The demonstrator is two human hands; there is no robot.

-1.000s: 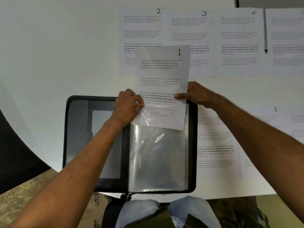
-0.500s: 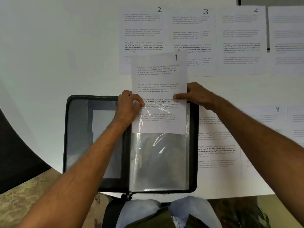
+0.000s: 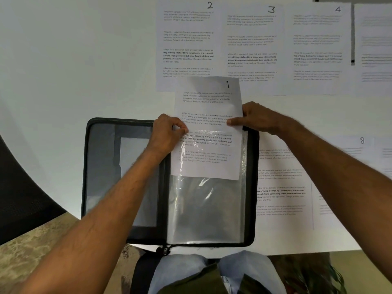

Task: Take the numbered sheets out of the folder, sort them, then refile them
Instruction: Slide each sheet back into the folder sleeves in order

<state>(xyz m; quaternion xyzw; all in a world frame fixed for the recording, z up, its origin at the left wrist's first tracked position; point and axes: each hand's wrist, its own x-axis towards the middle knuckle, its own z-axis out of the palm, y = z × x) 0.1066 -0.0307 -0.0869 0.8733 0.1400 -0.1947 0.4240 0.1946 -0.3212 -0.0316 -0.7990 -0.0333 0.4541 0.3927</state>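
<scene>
Head view: sheet 1 [image 3: 209,107] lies partly inside the clear sleeve [image 3: 206,209] of the open black folder [image 3: 101,166]. The left hand [image 3: 167,134] pinches the sleeve's top edge; the right hand [image 3: 257,117] pinches the sheet's right edge. Sheets 2 [image 3: 187,39], 3 [image 3: 252,43] and 4 [image 3: 317,47] lie on the table [image 3: 74,60] beyond.
</scene>
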